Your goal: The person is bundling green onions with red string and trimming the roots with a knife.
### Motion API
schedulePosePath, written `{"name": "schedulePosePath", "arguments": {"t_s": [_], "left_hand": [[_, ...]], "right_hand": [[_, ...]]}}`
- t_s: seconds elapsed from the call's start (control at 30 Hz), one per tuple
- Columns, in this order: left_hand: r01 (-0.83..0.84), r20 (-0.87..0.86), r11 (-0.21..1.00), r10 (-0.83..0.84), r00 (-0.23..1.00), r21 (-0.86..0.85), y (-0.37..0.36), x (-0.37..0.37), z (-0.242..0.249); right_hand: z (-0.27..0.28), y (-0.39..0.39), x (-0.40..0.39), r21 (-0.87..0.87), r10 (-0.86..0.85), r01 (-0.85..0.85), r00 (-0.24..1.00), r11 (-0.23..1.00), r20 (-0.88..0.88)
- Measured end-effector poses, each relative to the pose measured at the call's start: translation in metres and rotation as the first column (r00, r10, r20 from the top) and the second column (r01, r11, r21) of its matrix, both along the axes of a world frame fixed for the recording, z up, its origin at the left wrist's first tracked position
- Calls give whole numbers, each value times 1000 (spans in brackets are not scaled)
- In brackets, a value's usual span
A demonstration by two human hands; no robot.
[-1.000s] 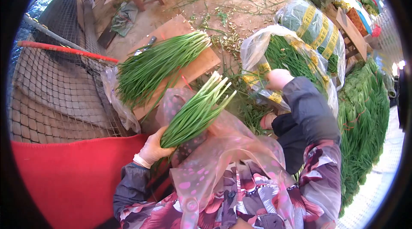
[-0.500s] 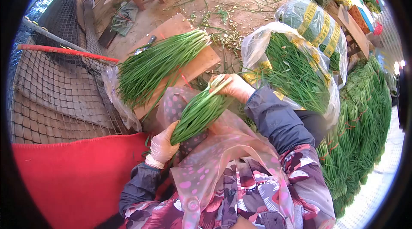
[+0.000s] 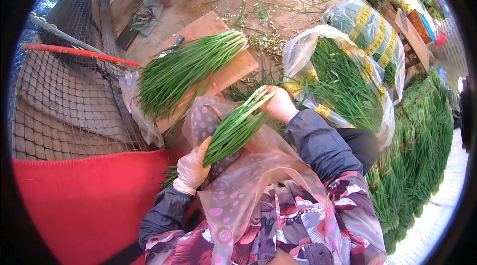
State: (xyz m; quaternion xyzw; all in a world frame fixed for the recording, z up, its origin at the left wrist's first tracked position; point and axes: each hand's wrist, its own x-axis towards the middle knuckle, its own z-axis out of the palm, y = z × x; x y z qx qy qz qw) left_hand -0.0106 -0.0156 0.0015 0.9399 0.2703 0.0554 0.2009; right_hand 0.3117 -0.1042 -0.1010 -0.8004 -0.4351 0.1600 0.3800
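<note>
A bunch of green chives [image 3: 233, 135] lies slanted across my lap, above a clear pink-dotted apron [image 3: 213, 213]. My gloved left hand [image 3: 193, 169] is closed around its leafy end, and some leaf tips stick out behind the wrist. My right hand [image 3: 279, 106] grips the pale stem ends at the upper right, its fingertips partly hidden. Just ahead, a larger heap of loose chives [image 3: 191, 71] rests on a brown board [image 3: 244, 68]. Beside that heap is what looks like a knife [image 3: 171, 47], partly covered by the leaves.
On the right stand an open plastic bag [image 3: 298, 51] of chives and a filled bag with yellow tape [image 3: 365, 24]. Tied chive bundles [image 3: 412, 155] are stacked beyond my right arm. A red cloth [image 3: 89, 200] and black netting [image 3: 69, 101] are at left.
My right hand has shifted slightly right and down along the stems, showing more of the pale ends. My left hand has moved a little right, and leaf tips now show behind it.
</note>
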Motion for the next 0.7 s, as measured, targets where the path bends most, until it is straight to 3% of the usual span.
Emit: {"name": "schedulePosePath", "arguments": {"t_s": [0.03, 0.07, 0.1, 0.13, 0.23, 0.27, 0.3, 0.33, 0.4, 0.47, 0.53, 0.7], "left_hand": [[-1, 1, 1000, 1, 1000, -2, 0, -1, 1], [7, 4, 1000, -7, 1000, -2, 0, -2, 2], [16, 5, 1000, -16, 1000, -2, 0, -3, 2], [18, 2, 1000, -18, 1000, -6, -1, -5, 1], [45, -17, 998, -45, 999, 41, -1, -1, -4], [56, -32, 997, -54, 998, 55, -1, 0, -3], [69, -51, 995, -65, 997, 71, -3, -1, -3], [69, -53, 995, -65, 996, 71, -3, -1, -3], [81, -75, 989, -72, 995, 123, -4, -2, -6], [82, -79, 988, -72, 994, 127, -4, -2, -5], [81, -85, 989, -71, 994, 124, -6, -2, -4], [103, -127, 986, -86, 988, 133, -3, 0, -1]], "right_hand": [[4, -7, 21, 49, -160, 158, 987, 986, 21], [11, -18, 45, -28, -286, 285, 945, 958, -157], [1, -32, 71, -127, -219, 230, 971, 965, 96], [10, -36, 80, -565, -8, 213, 940, 797, 342], [51, -43, 78, -619, 82, 179, 925, 765, 370], [70, -35, 65, -453, -8, -49, 992, 890, -122], [83, -29, 53, -174, 18, -151, 804, 973, -594], [87, -25, 45, -243, 186, -329, 862, 913, -471], [94, -19, 28, -483, 292, -304, 951, 821, -101], [79, -23, 26, -451, 287, -312, 950, 836, -125], [73, -27, 25, -345, 173, -229, 967, 910, -187], [77, -28, 28, -422, 317, -258, 945, 869, 74]]}}
